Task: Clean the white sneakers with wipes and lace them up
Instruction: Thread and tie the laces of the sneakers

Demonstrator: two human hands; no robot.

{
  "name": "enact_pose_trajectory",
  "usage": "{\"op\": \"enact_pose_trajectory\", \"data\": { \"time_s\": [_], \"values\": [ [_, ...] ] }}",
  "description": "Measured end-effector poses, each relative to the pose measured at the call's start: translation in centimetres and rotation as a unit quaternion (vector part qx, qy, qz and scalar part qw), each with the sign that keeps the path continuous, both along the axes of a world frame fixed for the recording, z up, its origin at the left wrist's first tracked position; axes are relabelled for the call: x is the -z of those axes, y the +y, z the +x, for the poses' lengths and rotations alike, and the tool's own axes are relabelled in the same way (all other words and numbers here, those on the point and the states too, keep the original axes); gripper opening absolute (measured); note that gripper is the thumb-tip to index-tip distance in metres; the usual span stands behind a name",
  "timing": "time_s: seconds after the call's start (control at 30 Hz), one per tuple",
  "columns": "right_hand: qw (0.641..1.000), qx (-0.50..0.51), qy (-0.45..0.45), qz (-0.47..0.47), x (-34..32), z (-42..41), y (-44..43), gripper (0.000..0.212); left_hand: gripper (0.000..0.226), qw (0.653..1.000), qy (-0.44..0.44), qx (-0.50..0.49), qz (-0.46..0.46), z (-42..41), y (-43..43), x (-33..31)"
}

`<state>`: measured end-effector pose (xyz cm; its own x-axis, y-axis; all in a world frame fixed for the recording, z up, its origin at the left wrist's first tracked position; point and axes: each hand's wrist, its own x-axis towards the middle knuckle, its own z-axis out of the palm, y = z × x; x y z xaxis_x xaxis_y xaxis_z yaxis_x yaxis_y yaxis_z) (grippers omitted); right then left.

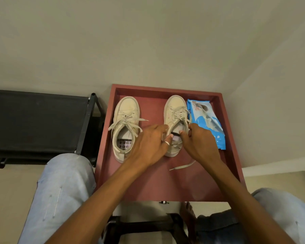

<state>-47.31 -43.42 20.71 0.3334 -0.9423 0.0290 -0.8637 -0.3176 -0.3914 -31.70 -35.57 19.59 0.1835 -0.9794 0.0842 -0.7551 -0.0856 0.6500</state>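
Two white sneakers stand toes away from me in a red tray (123, 89). The left sneaker (126, 110) has loose laces spilling over its sides. My left hand (148, 147) grips the left collar of the right sneaker (174, 106), thumb inside the opening. On the other side, my right hand (198, 142) pinches the collar and lace near the tongue. One lace end (182, 166) trails on the tray floor under my right wrist. A blue pack of wipes (206, 120) lies just right of that sneaker.
A black fabric shoe rack (37, 118) stands left of the tray. My knees in light jeans flank the tray's near edge. A dark stool frame (144, 224) sits below it. Pale walls close in behind and to the right.
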Motion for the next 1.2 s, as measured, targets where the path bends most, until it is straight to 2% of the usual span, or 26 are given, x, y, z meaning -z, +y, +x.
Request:
{"op": "enact_pose_trajectory", "data": {
  "time_s": [0.17,0.33,0.47,0.5,0.57,0.77,0.9,1.0,1.1,1.2],
  "values": [
    [1.0,0.001,0.008,-0.007,0.3,0.3,-0.8,0.025,0.035,0.997,0.052,-0.034,0.043,-0.3,-1.2,0.3],
    [1.0,-0.012,0.021,0.008,-0.4,0.4,-0.8,0.024,0.032,0.996,0.054,-0.039,0.067,-0.5,-1.0,-0.6],
    [0.997,-0.053,0.039,0.031,-1.2,0.1,0.7,0.023,0.01,0.995,0.023,-0.021,0.094,-0.7,0.6,-1.6],
    [0.996,-0.068,0.049,0.038,-1.4,0.0,1.3,0.024,0.025,0.994,0.019,-0.016,0.103,-0.7,1.2,-1.9],
    [0.991,-0.103,0.066,0.046,-1.9,-0.1,2.4,0.026,0.035,0.993,0.011,0.002,0.117,-0.7,2.4,-2.2],
    [0.98,-0.173,0.081,0.051,-2.5,-0.3,4.4,0.021,0.026,0.992,-0.03,0.018,0.124,-0.6,5.2,-1.7],
    [0.989,-0.128,0.05,0.058,-2.5,-0.8,2.8,0.026,0.028,0.995,-0.036,-0.016,0.096,-0.2,4.5,-1.8],
    [0.993,-0.1,0.005,0.062,-3.2,-1.3,1.1,0.017,0.03,0.996,-0.023,-0.043,0.081,0.2,3.4,-2.0],
    [0.986,-0.143,0.0,0.081,-3.5,-1.2,0.5,0.035,0.026,0.997,-0.016,-0.056,0.059,0.6,2.5,-2.1],
    [0.979,-0.183,0.01,0.093,-2.7,-0.7,0.4,0.043,0.044,0.998,-0.02,-0.03,0.052,1.1,1.7,-2.0]
  ]
}}
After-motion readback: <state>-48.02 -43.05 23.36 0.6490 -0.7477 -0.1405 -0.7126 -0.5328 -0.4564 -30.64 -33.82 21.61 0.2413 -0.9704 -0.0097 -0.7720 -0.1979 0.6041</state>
